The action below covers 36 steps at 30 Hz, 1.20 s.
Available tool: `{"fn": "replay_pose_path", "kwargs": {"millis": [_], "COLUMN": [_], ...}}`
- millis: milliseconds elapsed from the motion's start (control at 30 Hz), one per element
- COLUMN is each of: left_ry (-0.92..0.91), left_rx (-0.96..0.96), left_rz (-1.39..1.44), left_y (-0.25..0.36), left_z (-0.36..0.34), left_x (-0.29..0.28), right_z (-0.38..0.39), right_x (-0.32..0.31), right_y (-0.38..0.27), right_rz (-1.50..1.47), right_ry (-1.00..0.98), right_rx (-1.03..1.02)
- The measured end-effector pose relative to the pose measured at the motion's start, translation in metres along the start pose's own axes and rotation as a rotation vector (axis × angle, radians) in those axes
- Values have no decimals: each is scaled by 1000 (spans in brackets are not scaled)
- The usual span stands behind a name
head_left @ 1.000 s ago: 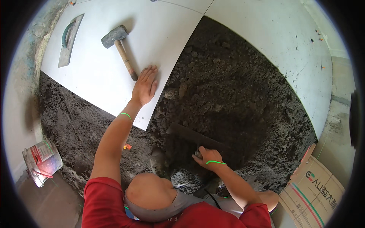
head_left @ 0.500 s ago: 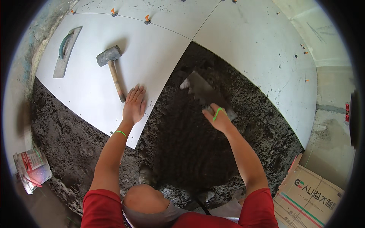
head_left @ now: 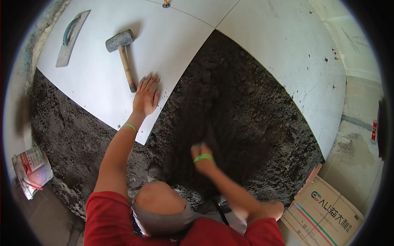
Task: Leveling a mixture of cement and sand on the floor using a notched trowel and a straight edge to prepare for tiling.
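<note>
Trowel (head_left: 211, 136) is sitting in the R hand's (head_left: 202, 158) grip, its blade blurring into the dark mortar bed (head_left: 256, 112) just ahead of the knuckles; outline's too dim to trace, so can't tell exact angle or how much of the edge is touching. R hand is curling its fingers tight round the handle, fist-like, covering most of it, w/ a small greyish bit showing up top. L hand (head_left: 147, 96) is lying palm down on the white tile (head_left: 94, 82), near its R edge, fingers straight & slightly spread, pressing on the surface. Its fingertips are resting near the butt of the mallet's (head_left: 120, 40) wooden handle. Farther up-L, a steel float (head_left: 74, 39) w/ green handle is lying on the same tile. Green bands are circling both wrists.

Writing: cardboard carton (head_left: 324, 211), lower R, is showing big dark lettering, a red-&-green logo & stripes in the same colours. Bucket (head_left: 33, 170), lower L, is carrying a red-&-white label, print too small to read. Red shirt's (head_left: 108, 217) chest is bearing a tiny pale mark, also unreadable.
</note>
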<state>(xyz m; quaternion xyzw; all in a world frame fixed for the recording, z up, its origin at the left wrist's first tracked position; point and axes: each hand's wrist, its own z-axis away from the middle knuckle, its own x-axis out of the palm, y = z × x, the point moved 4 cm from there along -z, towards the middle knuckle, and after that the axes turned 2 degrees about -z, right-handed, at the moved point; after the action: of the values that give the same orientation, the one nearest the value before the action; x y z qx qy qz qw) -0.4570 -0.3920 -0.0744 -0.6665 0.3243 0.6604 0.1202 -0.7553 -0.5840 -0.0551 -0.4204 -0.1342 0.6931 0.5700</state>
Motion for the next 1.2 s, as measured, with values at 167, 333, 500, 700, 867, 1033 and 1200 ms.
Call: {"fn": "replay_pose_path", "kwargs": {"millis": [167,333,500,700,867,1033,1200], "left_ry": [45,39,-12,-68,-235,-455,-551], "left_rx": [21,20,41,69,225,387,501], "left_rz": [13,-39,-82,-173,2,362,326], "left_y": [-1,-5,13,10,58,104,95], "left_z": [6,12,8,1,33,171,236], "left_x": [7,5,17,20,33,-2,-56], "right_z": [123,29,-59,103,172,121,79], "right_x": [-20,-198,-205,13,-18,-108,-34], "right_y": [21,-39,17,62,59,11,15], "right_rz": [289,1,-422,-67,374,-35,-172], "right_ry": [-522,155,233,89,-331,85,185], "right_rx": [203,315,320,97,235,166,78]}}
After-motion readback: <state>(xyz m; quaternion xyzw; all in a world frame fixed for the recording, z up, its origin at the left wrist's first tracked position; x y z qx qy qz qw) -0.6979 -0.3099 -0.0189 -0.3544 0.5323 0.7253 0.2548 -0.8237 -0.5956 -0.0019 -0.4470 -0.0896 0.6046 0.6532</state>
